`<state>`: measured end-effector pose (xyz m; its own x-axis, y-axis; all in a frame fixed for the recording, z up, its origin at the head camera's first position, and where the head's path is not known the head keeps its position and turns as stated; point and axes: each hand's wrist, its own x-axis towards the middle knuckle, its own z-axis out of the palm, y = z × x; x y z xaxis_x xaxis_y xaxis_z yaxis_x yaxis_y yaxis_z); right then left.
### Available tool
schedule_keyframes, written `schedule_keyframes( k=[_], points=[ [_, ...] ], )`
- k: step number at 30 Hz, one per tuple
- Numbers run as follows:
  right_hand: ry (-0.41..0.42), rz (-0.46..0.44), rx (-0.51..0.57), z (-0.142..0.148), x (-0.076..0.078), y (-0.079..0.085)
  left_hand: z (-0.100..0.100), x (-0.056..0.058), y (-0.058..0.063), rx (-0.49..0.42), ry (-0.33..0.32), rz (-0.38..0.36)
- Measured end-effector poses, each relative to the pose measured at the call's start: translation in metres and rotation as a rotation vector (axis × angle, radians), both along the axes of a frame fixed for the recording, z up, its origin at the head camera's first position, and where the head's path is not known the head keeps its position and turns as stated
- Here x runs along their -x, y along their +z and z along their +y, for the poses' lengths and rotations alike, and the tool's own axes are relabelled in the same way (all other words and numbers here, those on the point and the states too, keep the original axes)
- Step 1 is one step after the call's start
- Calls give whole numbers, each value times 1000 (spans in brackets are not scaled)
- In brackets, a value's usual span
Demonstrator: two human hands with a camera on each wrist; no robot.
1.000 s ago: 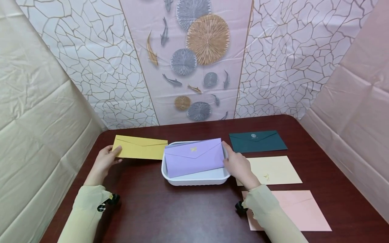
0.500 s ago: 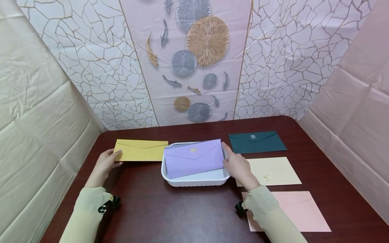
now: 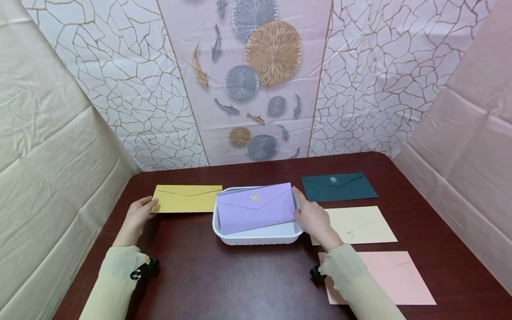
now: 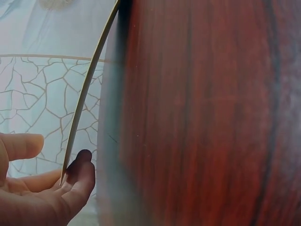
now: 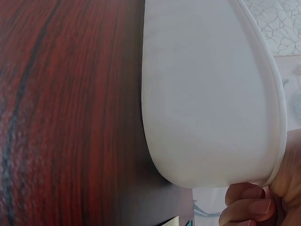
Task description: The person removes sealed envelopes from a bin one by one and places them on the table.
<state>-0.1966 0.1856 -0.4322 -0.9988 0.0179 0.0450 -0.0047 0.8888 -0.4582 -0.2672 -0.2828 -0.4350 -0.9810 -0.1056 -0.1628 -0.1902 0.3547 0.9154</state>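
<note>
A yellow envelope [image 3: 188, 199] lies left of the white plastic tray [image 3: 260, 240]. At its left end is my left hand [image 3: 138, 218]. The left wrist view shows the yellow envelope [image 4: 83, 96] edge-on, its near end against the fingers [image 4: 81, 181] and the thumb apart from it. My right hand [image 3: 316, 218] grips the tray's right end. In the right wrist view, curled fingers [image 5: 247, 205] sit under the rim of the tray [image 5: 211, 94]. A purple envelope [image 3: 256, 213] with a gold mark leans in the tray, partly covering a bluish one behind it.
On the right of the dark red wooden table [image 3: 232, 284] lie a dark green envelope [image 3: 339, 187], a cream one and a pink envelope [image 3: 392, 275]. My right forearm partly covers the pink one. Patterned cloth [image 3: 256, 111] hangs behind the table.
The yellow envelope has come down flatter on the table and slightly right. My left thumb has drawn back toward its left edge. The right hand and tray have stayed put.
</note>
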Motion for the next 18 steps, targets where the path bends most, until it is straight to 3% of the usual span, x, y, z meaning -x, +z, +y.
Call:
schedule_keyframes(
  k=[13, 18],
  points=[
    [-4, -3, 0, 0, 0, -1, -4, -1, -8, 37, 16, -45],
    [-8, 0, -5, 0, 0, -1, -3, -2, -10, -15, -3, -46]
  ],
)
